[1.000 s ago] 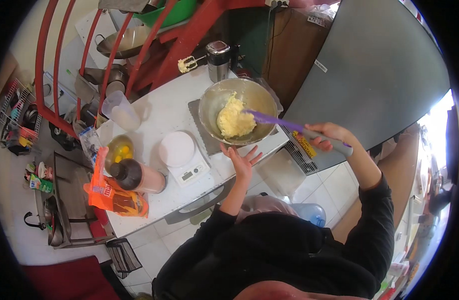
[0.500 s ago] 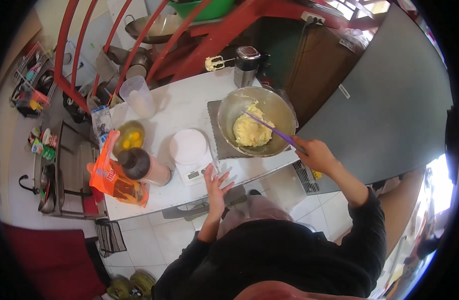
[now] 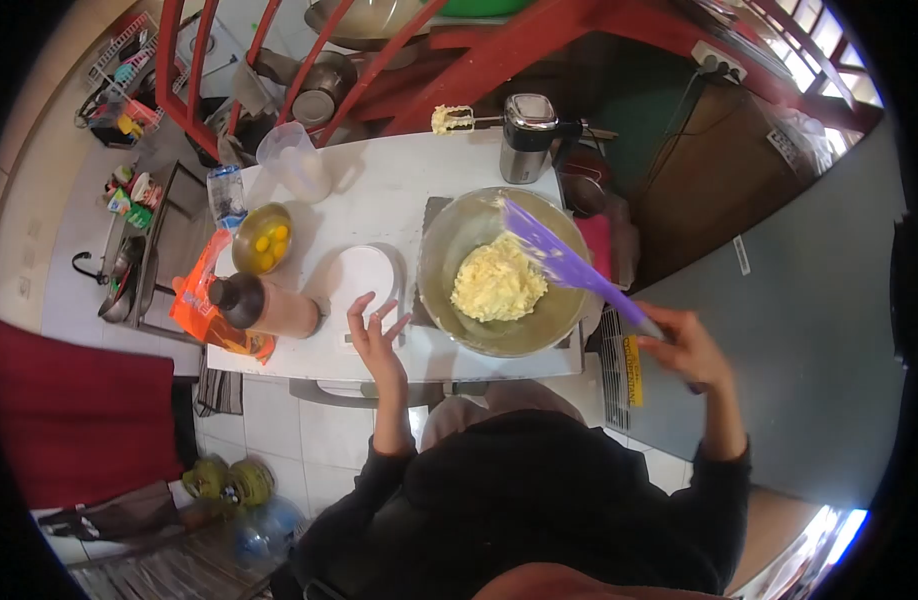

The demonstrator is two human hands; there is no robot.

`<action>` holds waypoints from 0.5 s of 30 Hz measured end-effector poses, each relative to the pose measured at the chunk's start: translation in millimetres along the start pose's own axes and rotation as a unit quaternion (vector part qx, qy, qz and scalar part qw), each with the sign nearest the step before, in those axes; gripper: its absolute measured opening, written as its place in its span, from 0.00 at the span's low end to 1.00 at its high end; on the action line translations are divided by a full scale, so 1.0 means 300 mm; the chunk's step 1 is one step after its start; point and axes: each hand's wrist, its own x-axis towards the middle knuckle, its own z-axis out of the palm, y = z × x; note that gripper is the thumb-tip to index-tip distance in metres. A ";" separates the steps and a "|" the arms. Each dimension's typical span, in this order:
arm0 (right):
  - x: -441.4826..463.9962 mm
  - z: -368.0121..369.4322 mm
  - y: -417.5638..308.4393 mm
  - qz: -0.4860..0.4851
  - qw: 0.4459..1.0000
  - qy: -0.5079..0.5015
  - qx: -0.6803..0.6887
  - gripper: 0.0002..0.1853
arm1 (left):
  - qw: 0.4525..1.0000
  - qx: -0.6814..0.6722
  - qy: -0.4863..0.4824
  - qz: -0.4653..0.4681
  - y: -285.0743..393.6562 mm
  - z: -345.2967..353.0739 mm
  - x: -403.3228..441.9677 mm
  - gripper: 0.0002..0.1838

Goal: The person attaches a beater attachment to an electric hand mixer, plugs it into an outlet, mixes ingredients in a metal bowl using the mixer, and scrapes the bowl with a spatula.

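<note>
My right hand point(image 3: 691, 350) grips the dark handle of a purple spatula point(image 3: 559, 248). Its smeared blade is raised over the right side of a large metal bowl point(image 3: 441, 318). A pale yellow, creamy lump point(image 3: 499, 280) rests inside that bowl. Over the near side of a white kitchen scale point(image 3: 362, 272) hovers my left hand point(image 3: 379, 350), fingers spread and holding nothing. Left of the scale stands a bottle with a dark cap point(image 3: 279, 306), beside an orange bag point(image 3: 201, 305). A small metal bowl point(image 3: 241, 240) behind them contains several egg yolks point(image 3: 271, 246).
A hand mixer point(image 3: 527, 140) with batter-coated beaters stands at the table's back edge. The clear plastic jug point(image 3: 297, 163) is at the back left. Red stair railings point(image 3: 354, 95) rise behind the white table point(image 3: 384, 175), and a grey panel point(image 3: 779, 330) flanks the right.
My right hand has lifted the spatula out of the yellow mixture, its blade now showing above the bowl. My left hand has shifted left, toward the scale. The camera view has also moved.
</note>
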 end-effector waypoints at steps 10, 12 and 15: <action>0.155 -0.104 0.190 0.123 0.930 -0.160 0.306 0.18 | 0.988 0.071 0.133 0.027 0.068 0.084 -0.046 0.16; 0.167 -0.111 0.254 0.153 0.906 -0.180 0.351 0.18 | 0.987 0.081 0.137 0.020 0.067 0.075 -0.053 0.17; 0.163 -0.067 0.281 0.141 0.893 -0.168 0.393 0.18 | 0.987 0.087 0.132 0.028 0.081 0.090 -0.047 0.17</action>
